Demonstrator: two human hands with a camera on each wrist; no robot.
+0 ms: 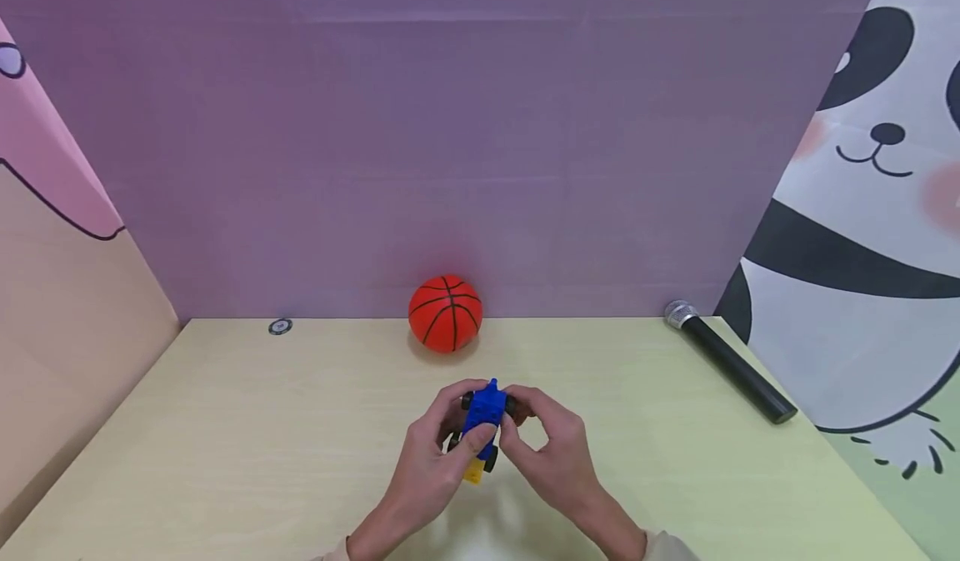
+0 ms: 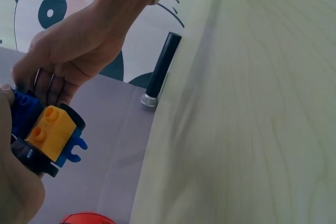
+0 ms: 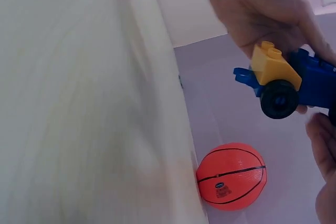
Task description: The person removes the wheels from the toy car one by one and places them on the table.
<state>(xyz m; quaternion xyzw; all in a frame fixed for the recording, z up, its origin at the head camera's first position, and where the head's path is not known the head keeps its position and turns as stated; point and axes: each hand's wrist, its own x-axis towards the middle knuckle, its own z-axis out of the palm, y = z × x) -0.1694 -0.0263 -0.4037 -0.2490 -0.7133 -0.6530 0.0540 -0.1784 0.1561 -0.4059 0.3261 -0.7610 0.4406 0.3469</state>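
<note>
Above the table, both hands hold a small blue toy car (image 1: pixel 486 407) made of building blocks, with black wheels and a yellow block (image 1: pixel 474 471) at the end nearer me. My left hand (image 1: pixel 429 465) grips its left side, thumb laid across the blue body. On the other side, my right hand (image 1: pixel 551 453) pinches the car near its far right wheel with thumb and index finger. The right wrist view shows the yellow sloped block (image 3: pixel 274 66) with studs, a black wheel (image 3: pixel 280 99) and a blue hitch (image 3: pixel 244 76). My fingers partly hide the car's body.
An orange-red toy basketball (image 1: pixel 446 313) rests at the table's back edge. A black microphone (image 1: pixel 735 365) with a silver head lies at the right. The small round disc (image 1: pixel 281 326) is at the back left. Behind the table (image 1: pixel 225 444) stands a purple backdrop (image 1: pixel 450 127).
</note>
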